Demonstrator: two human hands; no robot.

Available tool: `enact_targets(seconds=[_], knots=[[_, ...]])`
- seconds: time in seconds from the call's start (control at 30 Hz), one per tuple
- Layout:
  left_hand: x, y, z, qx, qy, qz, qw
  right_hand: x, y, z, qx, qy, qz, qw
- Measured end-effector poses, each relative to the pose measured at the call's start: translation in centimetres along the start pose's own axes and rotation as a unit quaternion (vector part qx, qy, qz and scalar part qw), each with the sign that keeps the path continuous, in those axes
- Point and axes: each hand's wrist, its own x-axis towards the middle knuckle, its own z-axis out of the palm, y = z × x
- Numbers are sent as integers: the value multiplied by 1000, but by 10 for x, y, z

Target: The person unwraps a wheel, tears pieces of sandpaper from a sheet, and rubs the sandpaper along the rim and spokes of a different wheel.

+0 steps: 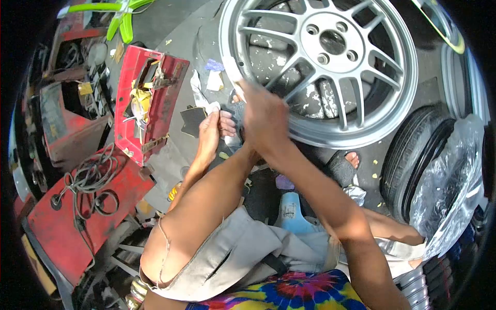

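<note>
A silver multi-spoke wheel rim (333, 46) lies face up in front of me. My right hand (263, 116) is at its left edge, blurred by motion, and whatever its fingers hold is hidden. To the left of it, my left hand (214, 126) has thumb and fingers pressed together on a crumpled white strip (198, 90) that extends upward from the fingertips. Next to my left hand lies a dark piece of sheet (193, 121). Small white paper (215, 81) and purple paper (214, 65) pieces rest on the floor above it.
At the left are a red open toolbox (121, 98), a red panel (77, 206) with a coiled cable (88, 181), and other red parts. A tire (413, 150) and clear plastic wrap (449, 186) stand at the right. A blue object (292, 212) lies between my legs.
</note>
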Motion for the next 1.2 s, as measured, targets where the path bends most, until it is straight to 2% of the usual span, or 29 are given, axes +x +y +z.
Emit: enact_targets(seconds=[0.07, 0.2, 0.27, 0.33, 0.37, 0.4, 0.43, 0.47, 0.5, 0.53, 0.57, 0.7, 0.73, 0.83, 0.9, 1.0, 1.03, 1.07, 1.13, 1.17, 1.2], knots=[[-3, -6, 13, 17, 1, -5, 1000, 37, 0, 17, 5, -26, 71, 997], [-6, -3, 6, 30, -26, 8, 999, -30, 5, -14, 28, 22, -36, 999], [-1, -5, 1, 8, -20, 5, 1000, -36, 8, -17, 14, 31, -45, 998], [-2, -8, 8, 9, -12, -1, 1000, -9, -1, -3, 41, -7, 7, 999], [-3, -13, 13, 54, -13, 32, 998, 10, 2, 18, 22, 20, 17, 999], [-6, -20, 16, 99, -14, 61, 993, 29, 4, 25, -19, -26, 43, 999], [-6, -25, 14, 185, -22, 95, 978, 16, 8, 27, -5, 57, -11, 998], [-7, -23, 12, 188, -21, 94, 977, 2, 8, 26, 9, 139, -68, 988], [-7, -19, 9, 122, -46, 52, 990, -17, 10, 16, 11, 142, -70, 987], [-5, -16, 7, 52, -71, 11, 996, -40, 13, -1, -16, 93, -64, 993], [-4, -10, 5, 67, -41, 5, 997, -46, 13, -12, -43, 42, -60, 996], [3, -22, 2, 39, -6, 31, 999, 5, 3, 12, 13, 0, -7, 1000], [-4, -19, 10, 84, -6, 57, 995, 20, 3, 24, -23, 65, -36, 997], [-9, -18, 6, 137, -25, 71, 988, 5, 4, 21, -1, 30, 3, 1000], [0, -18, -3, 69, -38, 14, 997, -34, 3, -4, -34, 42, -48, 997], [1, -14, -5, 92, -2, 34, 995, -14, 1, 10, -5, 60, -54, 997], [-1, -13, 0, 96, -3, 35, 995, 5, 1, 24, -15, 20, -1, 1000], [-4, -11, 8, 110, -5, 56, 992, 14, 2, 24, -14, 23, 0, 1000], [-10, -11, 7, 127, -2, 72, 989, 25, -6, 17, -21, -42, 25, 999], [-9, -12, 3, 108, -16, 52, 993, 0, 5, 21, -1, 11, -28, 1000], [-5, -12, -1, 88, -32, 34, 995, -21, 7, 11, -2, 12, -28, 1000]])
